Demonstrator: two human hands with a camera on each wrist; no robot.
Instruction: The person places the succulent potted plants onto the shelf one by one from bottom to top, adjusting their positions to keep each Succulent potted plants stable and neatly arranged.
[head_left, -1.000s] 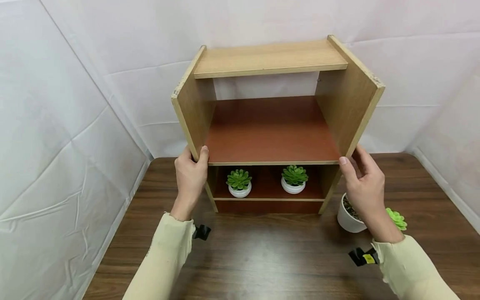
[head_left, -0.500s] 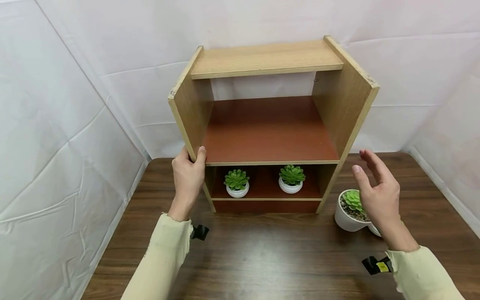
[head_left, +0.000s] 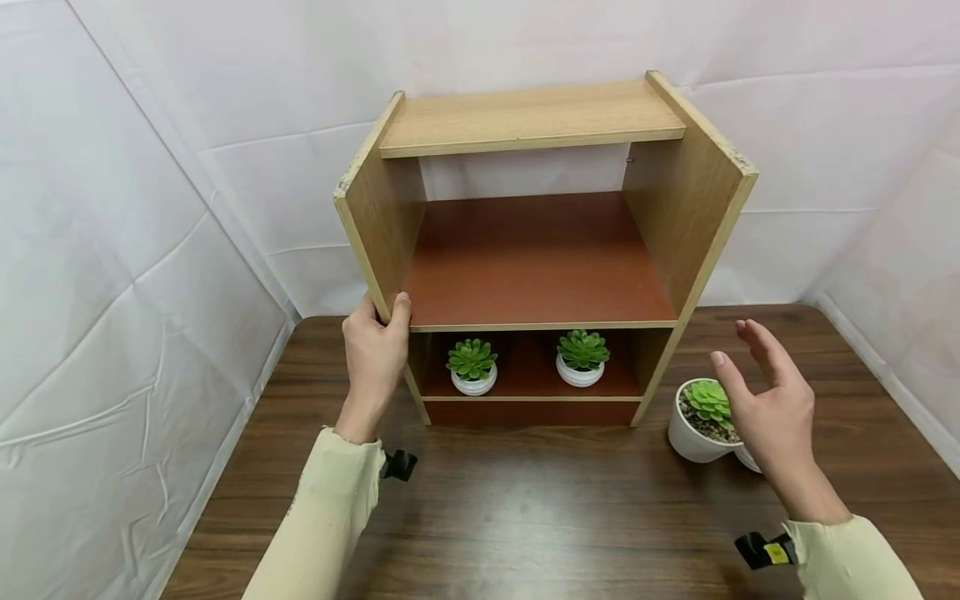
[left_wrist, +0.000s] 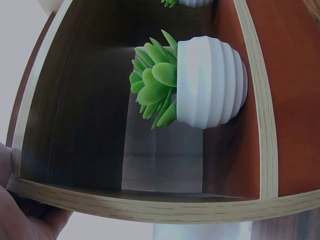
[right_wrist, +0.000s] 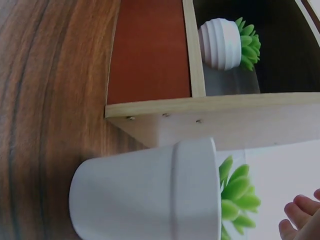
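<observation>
A small wooden shelf unit with reddish-brown boards stands on the table. My left hand grips the front edge of its left side panel, thumb on the inner face. Away from the shelf, my right hand hovers with thumb and fingers spread, holding nothing. Just left of it is a larger white pot with a light green succulent. Another white pot is mostly hidden behind that hand. Two succulents in ribbed white pots, one left and one right, sit in the lower compartment.
The dark wood-grain table extends in front of the shelf. White fabric hangs behind and at both sides. In the right wrist view, the larger white pot stands close beside the shelf's right side panel.
My right hand has let go of the right panel and moved right and toward me, uncovering the larger pot's succulent. My left hand keeps its grip; the view has shifted slightly.
</observation>
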